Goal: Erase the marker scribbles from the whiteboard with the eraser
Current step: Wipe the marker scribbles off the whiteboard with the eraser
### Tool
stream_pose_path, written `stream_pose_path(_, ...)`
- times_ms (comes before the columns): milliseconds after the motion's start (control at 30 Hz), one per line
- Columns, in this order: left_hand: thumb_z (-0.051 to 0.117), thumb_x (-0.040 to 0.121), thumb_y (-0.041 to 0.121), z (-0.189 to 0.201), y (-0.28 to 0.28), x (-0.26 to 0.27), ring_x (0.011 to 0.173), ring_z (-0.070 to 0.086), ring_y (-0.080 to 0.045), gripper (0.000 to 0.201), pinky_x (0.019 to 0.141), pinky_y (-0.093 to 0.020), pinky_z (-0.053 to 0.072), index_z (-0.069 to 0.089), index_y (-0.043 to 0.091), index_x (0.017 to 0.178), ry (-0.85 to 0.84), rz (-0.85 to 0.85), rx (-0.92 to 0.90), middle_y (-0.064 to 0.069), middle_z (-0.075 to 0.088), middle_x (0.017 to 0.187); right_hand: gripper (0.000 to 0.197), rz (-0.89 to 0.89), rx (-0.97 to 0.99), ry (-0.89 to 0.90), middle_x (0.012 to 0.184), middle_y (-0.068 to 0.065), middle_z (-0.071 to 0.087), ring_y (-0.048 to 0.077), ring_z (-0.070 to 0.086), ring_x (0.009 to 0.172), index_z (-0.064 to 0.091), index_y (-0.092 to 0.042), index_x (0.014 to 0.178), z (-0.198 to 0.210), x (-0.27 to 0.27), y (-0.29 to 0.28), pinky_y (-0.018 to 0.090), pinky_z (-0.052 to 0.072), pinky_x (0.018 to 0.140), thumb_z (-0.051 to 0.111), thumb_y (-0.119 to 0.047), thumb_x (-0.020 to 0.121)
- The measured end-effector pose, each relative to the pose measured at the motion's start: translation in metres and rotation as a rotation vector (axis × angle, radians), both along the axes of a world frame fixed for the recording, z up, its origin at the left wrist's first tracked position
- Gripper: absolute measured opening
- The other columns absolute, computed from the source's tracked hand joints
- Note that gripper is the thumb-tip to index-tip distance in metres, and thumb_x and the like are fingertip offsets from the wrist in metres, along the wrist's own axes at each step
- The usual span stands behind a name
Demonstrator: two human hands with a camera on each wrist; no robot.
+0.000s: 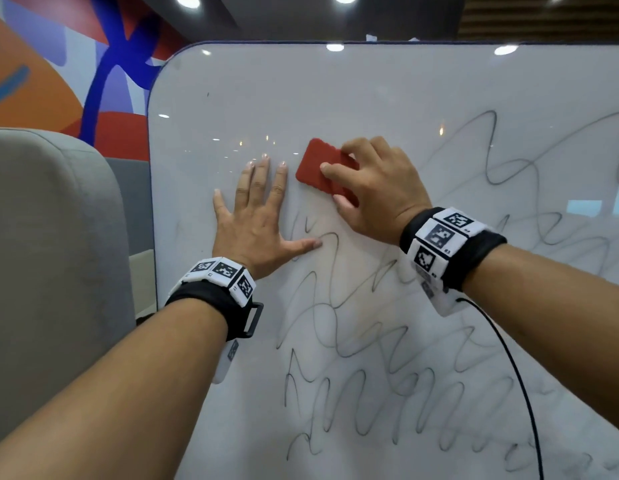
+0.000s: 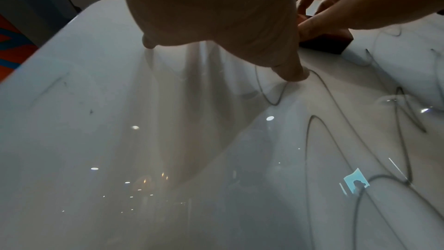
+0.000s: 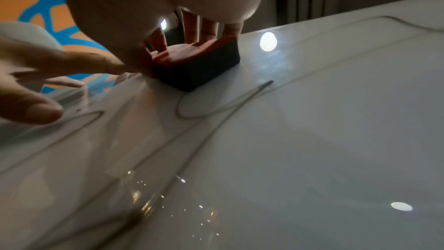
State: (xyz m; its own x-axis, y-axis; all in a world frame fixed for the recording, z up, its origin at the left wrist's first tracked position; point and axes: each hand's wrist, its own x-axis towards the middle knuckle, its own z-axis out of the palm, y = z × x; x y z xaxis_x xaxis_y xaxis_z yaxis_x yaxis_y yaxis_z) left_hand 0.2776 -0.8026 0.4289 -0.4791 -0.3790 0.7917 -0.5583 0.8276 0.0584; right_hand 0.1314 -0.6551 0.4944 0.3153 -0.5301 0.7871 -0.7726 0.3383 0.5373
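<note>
A red rectangular eraser with a dark felt base lies flat against the white whiteboard. My right hand grips it from the right, fingers over its top and thumb at its lower edge. My left hand lies flat on the board just left of the eraser, fingers spread, its thumb touching a scribble line. Grey marker scribbles cover the board below and to the right of both hands. The board above and left of the eraser is wiped white.
A grey padded chair back stands left of the board. A black cable hangs from my right wristband across the board. A colourful mural wall lies behind, beyond the board's rounded left edge.
</note>
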Motion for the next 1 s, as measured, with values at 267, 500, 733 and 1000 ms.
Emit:
stream_pose_path(267, 0.037, 0.061, 0.095, -0.012, -0.007, 0.012, 0.15, -0.017, -0.017, 0.126, 0.115, -0.068, 0.009, -0.019, 0.032, 0.154, -0.09, -0.007, -0.034, 0.005, -0.024, 0.162, 0.033, 0.011, 0.172, 0.117, 0.116, 0.014, 0.061, 0.035, 0.057, 0.092, 0.065, -0.02, 0.114, -0.041, 0.007, -0.001, 0.041, 0.044, 0.069, 0.055, -0.03, 0.085)
stream_pose_path(500, 0.035, 0.061, 0.096, -0.016, -0.017, 0.019, 0.151, -0.017, -0.018, 0.125, 0.114, -0.069, 0.01, -0.022, 0.033, 0.153, -0.139, 0.001, -0.088, 0.004, -0.024, 0.162, 0.041, -0.066, -0.07, -0.079, 0.118, 0.017, 0.06, 0.04, 0.057, 0.096, 0.065, -0.019, 0.117, -0.002, 0.007, 0.003, 0.045, 0.047, 0.071, 0.068, -0.028, 0.077)
stream_pose_path(733, 0.042, 0.059, 0.093, -0.02, -0.02, 0.02, 0.15, -0.018, -0.02, 0.129, 0.113, -0.07, 0.009, -0.021, 0.032, 0.154, -0.146, -0.026, -0.085, 0.002, -0.026, 0.162, 0.034, -0.027, 0.211, 0.141, 0.116, 0.015, 0.062, 0.035, 0.058, 0.09, 0.066, -0.02, 0.116, -0.053, 0.011, -0.002, 0.04, 0.045, 0.067, 0.061, -0.029, 0.083)
stream_pose_path(1000, 0.047, 0.064, 0.092, -0.023, -0.023, 0.022, 0.15, -0.02, -0.02, 0.128, 0.114, -0.069, 0.007, -0.024, 0.032, 0.152, -0.169, -0.017, -0.104, 0.003, -0.028, 0.161, 0.042, -0.099, -0.093, -0.056, 0.118, 0.018, 0.06, 0.04, 0.057, 0.095, 0.063, -0.018, 0.12, -0.025, 0.006, 0.001, 0.045, 0.048, 0.07, 0.061, -0.03, 0.08)
